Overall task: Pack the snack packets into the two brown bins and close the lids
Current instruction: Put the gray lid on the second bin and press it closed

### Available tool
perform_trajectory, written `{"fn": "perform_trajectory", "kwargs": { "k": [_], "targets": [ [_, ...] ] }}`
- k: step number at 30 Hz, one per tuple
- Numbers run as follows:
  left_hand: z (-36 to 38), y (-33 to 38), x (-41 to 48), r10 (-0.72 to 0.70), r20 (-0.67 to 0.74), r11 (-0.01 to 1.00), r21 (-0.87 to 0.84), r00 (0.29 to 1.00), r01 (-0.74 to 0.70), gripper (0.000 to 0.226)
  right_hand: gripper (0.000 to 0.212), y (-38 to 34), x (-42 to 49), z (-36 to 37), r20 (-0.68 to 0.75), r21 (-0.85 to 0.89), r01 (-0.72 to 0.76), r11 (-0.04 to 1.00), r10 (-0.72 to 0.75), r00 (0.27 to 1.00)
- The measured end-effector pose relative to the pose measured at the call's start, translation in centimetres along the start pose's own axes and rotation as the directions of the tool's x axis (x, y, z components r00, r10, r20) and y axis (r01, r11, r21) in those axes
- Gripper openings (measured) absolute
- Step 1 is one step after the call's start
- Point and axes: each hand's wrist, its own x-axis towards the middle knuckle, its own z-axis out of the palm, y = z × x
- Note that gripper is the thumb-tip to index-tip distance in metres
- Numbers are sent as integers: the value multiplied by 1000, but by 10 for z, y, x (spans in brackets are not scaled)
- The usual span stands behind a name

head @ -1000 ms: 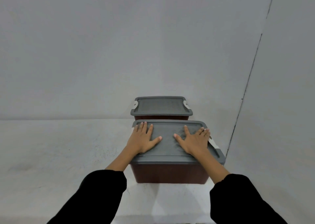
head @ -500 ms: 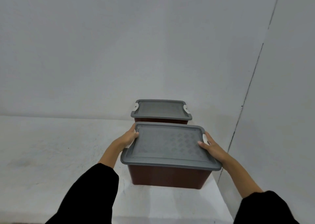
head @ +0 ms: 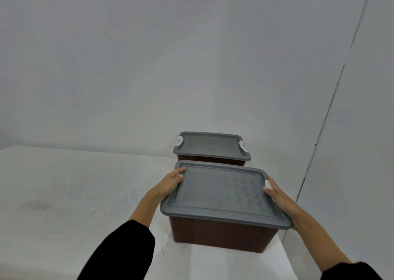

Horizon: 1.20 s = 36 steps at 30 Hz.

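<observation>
White tabletop (head: 64,194), near brown bin (head: 221,235) at its right edge, grey lid (head: 221,194) gripped at both ends by left hand (head: 170,182) and right hand (head: 276,193), probably to press it fully shut; far bin (head: 211,162) lidded behind.

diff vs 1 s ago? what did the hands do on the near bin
Both hands left the top of the near lid, where they lay flat, and moved outward to its ends. The left hand now grips the left end, thumb on the rim; the right hand holds the right end at the white latch. Unchanged: both lids on, near bin in front of the far bin.
</observation>
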Motion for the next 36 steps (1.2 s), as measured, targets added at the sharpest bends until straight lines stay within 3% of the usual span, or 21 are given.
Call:
{"fn": "perform_trajectory", "kwargs": {
  "k": [12,25,29,32,36],
  "targets": [
    [-44,-20,-7,21,48,1000,-17,999,-20,42,78,-12,-17,46,-43,-23,-45,999,44,998],
    [-208,-90,-63,-32,-85,995,96,996,40,43,94,-72,-30,221,114,-22,-19,1000,21,993],
    [-250,-108,-63,-27,-156,978,200,987,58,41,96,-87,-32,264,113,-31,-10,999,14,993],
    [-261,-116,-58,-22,-189,921,379,982,94,40,95,-93,-34,281,80,-80,-2,997,8,997],
    [-246,-117,-62,95,-280,677,722,955,144,46,83,-98,-42,284,-19,-418,8,908,-18,1000]
  ]
}}
